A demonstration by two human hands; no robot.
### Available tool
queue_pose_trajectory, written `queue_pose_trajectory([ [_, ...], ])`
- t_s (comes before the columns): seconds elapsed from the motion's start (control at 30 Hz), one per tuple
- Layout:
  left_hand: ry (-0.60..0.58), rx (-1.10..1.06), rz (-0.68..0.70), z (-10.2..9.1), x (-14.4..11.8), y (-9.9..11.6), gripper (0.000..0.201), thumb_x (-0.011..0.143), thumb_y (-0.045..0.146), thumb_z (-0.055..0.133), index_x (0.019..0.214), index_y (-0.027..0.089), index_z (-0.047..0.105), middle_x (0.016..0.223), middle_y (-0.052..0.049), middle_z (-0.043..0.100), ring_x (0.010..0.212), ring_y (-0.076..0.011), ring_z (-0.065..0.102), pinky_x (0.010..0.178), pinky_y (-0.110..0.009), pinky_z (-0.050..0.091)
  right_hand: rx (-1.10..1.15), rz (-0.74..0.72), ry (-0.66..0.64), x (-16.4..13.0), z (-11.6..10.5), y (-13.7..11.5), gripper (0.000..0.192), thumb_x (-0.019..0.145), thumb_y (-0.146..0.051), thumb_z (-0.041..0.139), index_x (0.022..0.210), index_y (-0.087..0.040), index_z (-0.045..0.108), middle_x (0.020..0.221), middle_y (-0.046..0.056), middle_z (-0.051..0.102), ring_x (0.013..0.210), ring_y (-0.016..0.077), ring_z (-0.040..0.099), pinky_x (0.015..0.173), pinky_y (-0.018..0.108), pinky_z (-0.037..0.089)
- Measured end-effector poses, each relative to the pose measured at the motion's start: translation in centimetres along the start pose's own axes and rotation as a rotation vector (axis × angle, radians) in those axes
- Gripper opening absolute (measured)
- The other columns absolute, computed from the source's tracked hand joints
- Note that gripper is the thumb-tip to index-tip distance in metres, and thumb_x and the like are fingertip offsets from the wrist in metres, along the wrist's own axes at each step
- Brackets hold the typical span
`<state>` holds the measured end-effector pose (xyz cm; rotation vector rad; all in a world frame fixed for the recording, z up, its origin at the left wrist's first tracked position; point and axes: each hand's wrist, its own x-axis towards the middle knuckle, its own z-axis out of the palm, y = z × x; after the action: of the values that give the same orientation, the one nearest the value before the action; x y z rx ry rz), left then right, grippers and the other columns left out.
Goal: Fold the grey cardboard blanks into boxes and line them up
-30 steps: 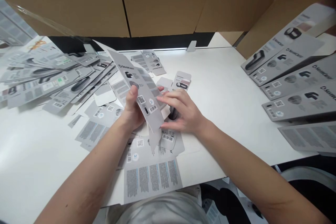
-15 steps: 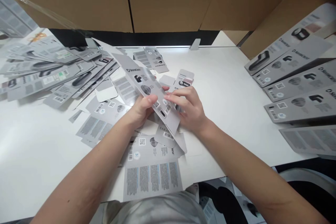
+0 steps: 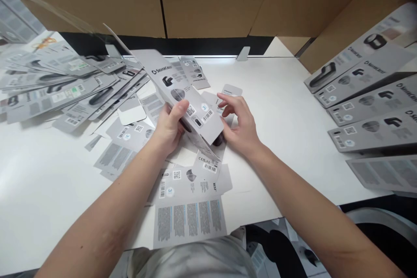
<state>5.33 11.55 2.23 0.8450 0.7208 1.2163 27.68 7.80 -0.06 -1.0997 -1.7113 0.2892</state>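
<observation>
Stretching under the left hand (image 3: pixel 168 128) and the right hand (image 3: pixel 239 124), the counter (image 3: pixel 280 104) carries everything nearby. Well to the right of the right hand stands a row of cartons (image 3: pixel 379 128); left of the left hand and farther out lies a pile (image 3: pixel 58 91); nearer the body than either hand, a sheet (image 3: pixel 190 221) lies flat. Between the hands, apparently raised off the counter, is the carton (image 3: pixel 182 95). The left hand is clamped on its near-left edge, thumb over the printed face, the other fingers mostly hidden. The right hand grips nothing, fingers curled and parted from a thumb at the carton's right edge; touching or just short, I cannot tell. Handling it well seems to call for a light left pinch, so the thin card does not crease, and even right-hand pressure along the folds. Its long axis runs obliquely: logo end (image 3: pixel 161 70) beyond the left hand, barcode end (image 3: pixel 207 115) toward the right, face tipped upward.
</observation>
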Motion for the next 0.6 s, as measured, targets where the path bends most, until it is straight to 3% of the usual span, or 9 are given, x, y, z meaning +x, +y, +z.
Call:
queue_pose_trajectory([
  [0.13, 0.126, 0.04, 0.032, -1.1, 0.7, -0.7, 0.068, 0.076, 0.073, 0.11, 0.12, 0.028, 0.082, 0.117, -0.009, 0.092, 0.133, -0.0429, 0.086, 0.114, -0.055, 0.072, 0.15, 0.203, 0.054, 0.1, -0.2, -0.1, 0.038, 0.119, -0.062, 0.069, 0.144, -0.036, 0.081, 0.127, 0.007, 0.083, 0.116, 0.0298, 0.079, 0.103, 0.053, 0.07],
  [0.27, 0.14, 0.172, 0.039, -1.7, 0.8, -1.1, 0.059, 0.073, 0.068, 0.114, 0.102, 0.029, 0.08, 0.087, -0.004, 0.085, 0.1, -0.0359, 0.089, 0.09, -0.048, 0.076, 0.353, 0.383, -0.04, 0.2, 0.2, -0.8, 0.051, 0.105, -0.078, 0.084, 0.129, -0.033, 0.086, 0.127, 0.006, 0.089, 0.112, 0.0291, 0.084, 0.1, 0.05, 0.073],
  [0.4, 0.14, 0.267, 0.057, -1.5, 0.5, -0.9, 0.051, 0.079, 0.063, 0.112, 0.096, 0.025, 0.083, 0.093, -0.005, 0.088, 0.09, -0.0289, 0.086, 0.082, -0.04, 0.072, 0.502, 0.545, -0.114, 0.2, 0.6, -1.4, 0.061, 0.086, -0.071, 0.106, 0.125, -0.029, 0.083, 0.119, 0.006, 0.092, 0.107, 0.0316, 0.089, 0.094, 0.052, 0.078],
  [0.5, 0.132, 0.25, 0.053, -1.1, 0.4, -0.7, 0.048, 0.08, 0.059, 0.112, 0.097, 0.023, 0.086, 0.101, -0.008, 0.089, 0.092, -0.0277, 0.085, 0.085, -0.039, 0.071, 0.555, 0.627, -0.134, 0.1, 0.7, -1.7, 0.061, 0.086, -0.066, 0.108, 0.127, -0.03, 0.081, 0.114, 0.005, 0.093, 0.101, 0.0327, 0.091, 0.09, 0.056, 0.081],
  [0.6, 0.103, 0.231, 0.056, -0.8, 0.3, -0.5, 0.044, 0.082, 0.058, 0.112, 0.092, 0.023, 0.086, 0.095, -0.006, 0.087, 0.086, -0.0241, 0.082, 0.082, -0.037, 0.07, 0.59, 0.645, -0.132, 0.0, 0.8, -1.9, 0.058, 0.087, -0.062, 0.108, 0.127, -0.029, 0.081, 0.115, 0.005, 0.093, 0.101, 0.0329, 0.091, 0.093, 0.06, 0.082],
])
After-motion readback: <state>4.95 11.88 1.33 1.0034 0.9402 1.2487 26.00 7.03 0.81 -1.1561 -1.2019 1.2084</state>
